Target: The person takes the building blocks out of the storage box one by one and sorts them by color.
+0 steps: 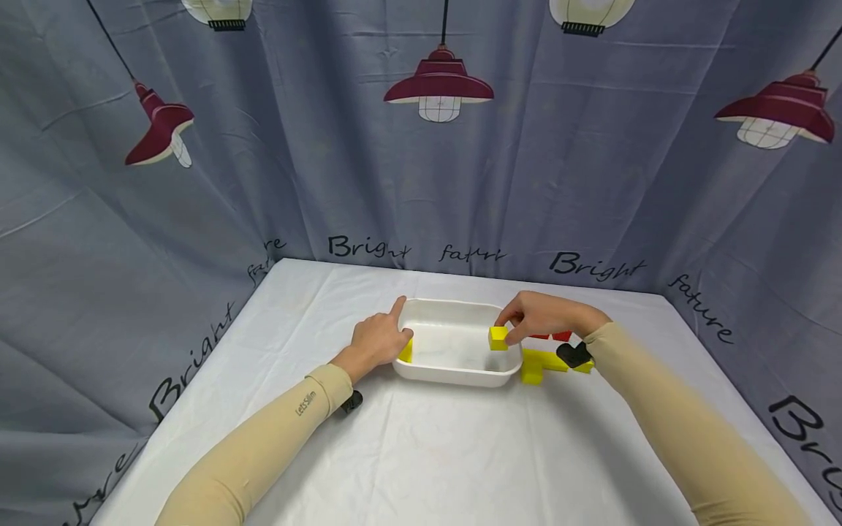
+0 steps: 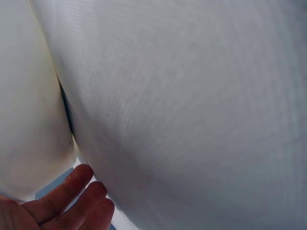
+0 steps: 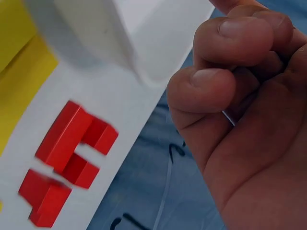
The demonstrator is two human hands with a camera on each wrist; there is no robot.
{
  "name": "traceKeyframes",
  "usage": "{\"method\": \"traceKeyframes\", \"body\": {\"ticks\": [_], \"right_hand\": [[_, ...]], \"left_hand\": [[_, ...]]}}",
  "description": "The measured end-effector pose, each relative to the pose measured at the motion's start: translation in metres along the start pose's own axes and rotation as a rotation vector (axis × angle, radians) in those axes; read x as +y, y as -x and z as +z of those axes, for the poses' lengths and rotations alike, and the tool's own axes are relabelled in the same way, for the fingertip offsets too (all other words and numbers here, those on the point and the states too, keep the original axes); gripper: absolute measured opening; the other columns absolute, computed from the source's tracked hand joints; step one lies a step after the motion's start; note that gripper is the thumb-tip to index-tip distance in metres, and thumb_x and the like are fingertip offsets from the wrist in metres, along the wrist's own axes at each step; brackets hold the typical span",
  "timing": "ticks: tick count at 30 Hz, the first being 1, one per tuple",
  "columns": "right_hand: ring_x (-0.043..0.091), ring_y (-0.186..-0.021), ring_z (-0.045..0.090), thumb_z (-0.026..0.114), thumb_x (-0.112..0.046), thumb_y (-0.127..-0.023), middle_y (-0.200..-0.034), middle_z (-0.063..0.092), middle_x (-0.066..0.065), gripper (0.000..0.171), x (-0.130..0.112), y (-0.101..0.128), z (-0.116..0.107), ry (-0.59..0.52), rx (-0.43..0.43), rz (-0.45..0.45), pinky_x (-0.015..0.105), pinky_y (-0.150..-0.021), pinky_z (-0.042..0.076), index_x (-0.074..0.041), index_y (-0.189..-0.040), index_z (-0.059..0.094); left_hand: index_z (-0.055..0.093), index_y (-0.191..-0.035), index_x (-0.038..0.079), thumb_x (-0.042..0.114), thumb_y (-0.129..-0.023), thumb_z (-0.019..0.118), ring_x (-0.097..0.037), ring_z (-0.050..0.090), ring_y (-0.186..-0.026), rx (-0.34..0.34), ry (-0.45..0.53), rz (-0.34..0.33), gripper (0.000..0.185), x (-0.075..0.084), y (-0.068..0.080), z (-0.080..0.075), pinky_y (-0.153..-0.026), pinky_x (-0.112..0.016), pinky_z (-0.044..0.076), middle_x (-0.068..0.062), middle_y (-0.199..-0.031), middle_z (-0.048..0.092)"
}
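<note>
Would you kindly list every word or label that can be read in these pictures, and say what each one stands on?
"Bright" on the grey curtain behind the table, at centre, at right and at lower left.
"future" on the same curtain, beside each "Bright"; the centre one is creased and hard to read.
"Let'sSlim" on the left sleeve, small, so the spelling is uncertain.
The wrist views show no readable text.

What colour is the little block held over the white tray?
Yellow: the small block, pinched by the right hand, shows best in the head view.

The head view looks down and forward at the table [image 1: 421, 453]. Both wrist views sit very close, sharing the tray [image 1: 454, 369] [image 2: 29, 120] [image 3: 129, 33].
</note>
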State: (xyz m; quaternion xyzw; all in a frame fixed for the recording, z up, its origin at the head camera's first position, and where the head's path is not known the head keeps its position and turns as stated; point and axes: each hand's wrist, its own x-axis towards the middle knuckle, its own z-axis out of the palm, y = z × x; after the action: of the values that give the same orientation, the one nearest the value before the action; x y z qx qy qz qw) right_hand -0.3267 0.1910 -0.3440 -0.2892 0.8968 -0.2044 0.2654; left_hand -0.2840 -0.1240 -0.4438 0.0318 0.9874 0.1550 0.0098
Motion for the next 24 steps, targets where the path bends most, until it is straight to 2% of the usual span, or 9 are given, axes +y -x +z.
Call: {"method": "traceKeyframes", "body": {"ticks": [3,10,14,24], "right_hand": [[0.014,-0.058,0.043,0.08,-0.024,-0.083,-0.067,0.051,0.0,0.038,0.009,0.011,-0.001,-0.015,0.018,-0.005,0.026,-0.058,0.037,-0.01,-0.118,0.074],[0.016,-0.065,0.046,0.081,-0.024,-0.082,-0.064,0.046,-0.001,0.035,0.027,0.032,0.001,-0.028,0.062,0.021,0.029,-0.065,0.037,-0.011,-0.114,0.076],[0.017,-0.066,0.046,0.08,-0.023,-0.082,-0.065,0.045,-0.001,0.033,0.035,0.042,0.003,-0.028,0.078,0.046,0.029,-0.064,0.037,-0.012,-0.113,0.077],[0.018,-0.069,0.047,0.079,-0.024,-0.083,-0.068,0.047,0.0,0.038,0.057,0.06,0.009,-0.023,0.11,0.084,0.029,-0.062,0.037,-0.008,-0.117,0.074]], "left_hand": [[0.021,-0.161,0.023,0.044,-0.097,0.047,-0.024,0.064,-0.084,0.001,0.001,0.001,0.073,0.001,0.0,-0.001,-0.071,-0.043,0.052,-0.014,-0.111,0.071],[0.02,-0.162,0.022,0.044,-0.096,0.048,-0.023,0.063,-0.084,-0.012,0.003,-0.011,0.074,0.002,0.0,-0.001,-0.074,-0.044,0.052,-0.014,-0.113,0.07],[0.02,-0.162,0.022,0.045,-0.096,0.047,-0.024,0.063,-0.083,-0.01,-0.001,-0.011,0.074,0.001,0.0,0.001,-0.074,-0.044,0.052,-0.014,-0.113,0.07],[0.02,-0.162,0.023,0.044,-0.097,0.046,-0.026,0.065,-0.087,-0.004,-0.007,-0.007,0.073,0.001,0.0,0.0,-0.074,-0.045,0.052,-0.014,-0.113,0.071]]}}
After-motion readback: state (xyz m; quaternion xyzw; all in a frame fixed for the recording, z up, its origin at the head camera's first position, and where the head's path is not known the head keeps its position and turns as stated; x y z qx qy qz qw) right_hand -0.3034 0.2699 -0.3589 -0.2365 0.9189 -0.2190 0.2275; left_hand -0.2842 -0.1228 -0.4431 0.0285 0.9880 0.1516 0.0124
